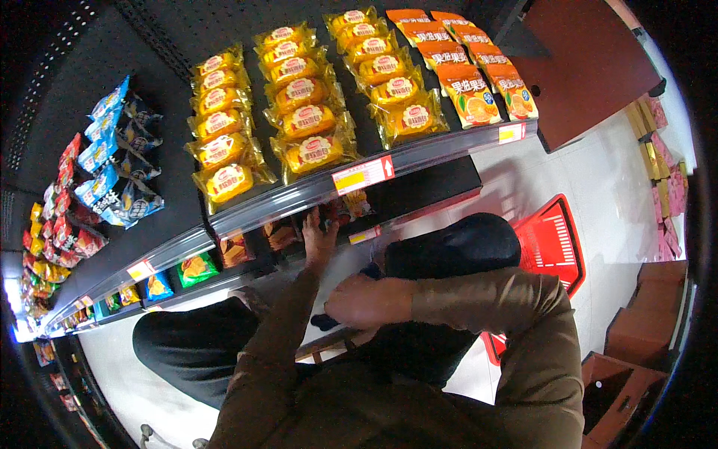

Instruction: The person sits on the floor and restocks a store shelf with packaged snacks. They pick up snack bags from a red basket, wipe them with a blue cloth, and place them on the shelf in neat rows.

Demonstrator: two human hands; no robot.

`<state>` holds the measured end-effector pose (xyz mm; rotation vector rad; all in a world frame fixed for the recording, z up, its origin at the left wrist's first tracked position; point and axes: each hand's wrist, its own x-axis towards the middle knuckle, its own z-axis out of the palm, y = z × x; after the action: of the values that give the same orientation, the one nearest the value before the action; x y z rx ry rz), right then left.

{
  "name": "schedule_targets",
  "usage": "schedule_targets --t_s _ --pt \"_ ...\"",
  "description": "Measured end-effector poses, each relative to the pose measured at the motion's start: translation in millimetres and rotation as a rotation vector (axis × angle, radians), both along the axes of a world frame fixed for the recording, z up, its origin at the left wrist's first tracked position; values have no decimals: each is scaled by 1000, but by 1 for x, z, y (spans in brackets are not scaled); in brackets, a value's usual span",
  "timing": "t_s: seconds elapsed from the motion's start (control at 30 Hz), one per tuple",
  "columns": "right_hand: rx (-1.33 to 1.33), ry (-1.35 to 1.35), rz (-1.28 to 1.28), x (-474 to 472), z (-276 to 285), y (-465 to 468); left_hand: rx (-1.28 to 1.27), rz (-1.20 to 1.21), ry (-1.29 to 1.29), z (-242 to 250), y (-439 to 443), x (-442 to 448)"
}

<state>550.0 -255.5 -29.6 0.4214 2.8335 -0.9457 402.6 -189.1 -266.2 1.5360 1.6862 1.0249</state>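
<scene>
My left hand (320, 238) reaches under the front edge of the upper shelf (291, 196), its fingers at dark packets on the lower shelf (432, 193). The shelf edge and shadow partly hide the fingers, so a grip cannot be made out. Just right of the fingers stands a small snack packet (357, 203); to the left is a dark brown packet (282, 234). My right hand (364, 301) is curled in front of my body, above my lap. Its fingertips are hidden; a dark item (324, 321) shows beside it, and I cannot tell whether the hand holds it.
Yellow bagged breads (313, 151) and orange fruit-snack pouches (468, 95) line the upper shelf. Blue bags (101, 151) stand farther left. A red plastic shopping basket (552, 241) is on the floor beside my knee (454, 247). Brown cabinet panels (594, 62) stand at right.
</scene>
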Motion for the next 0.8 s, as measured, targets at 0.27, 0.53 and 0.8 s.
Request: schedule_targets --t_s 0.27,0.53,0.8 --pt "16 50 -411 17 45 38 -178 -25 -1116 22 -73 -36" --pt "-392 644 -985 75 124 5 -276 -134 -759 98 -103 -37" --pt "-147 1220 -1797 193 146 -108 -319 -126 -852 123 -118 -54"
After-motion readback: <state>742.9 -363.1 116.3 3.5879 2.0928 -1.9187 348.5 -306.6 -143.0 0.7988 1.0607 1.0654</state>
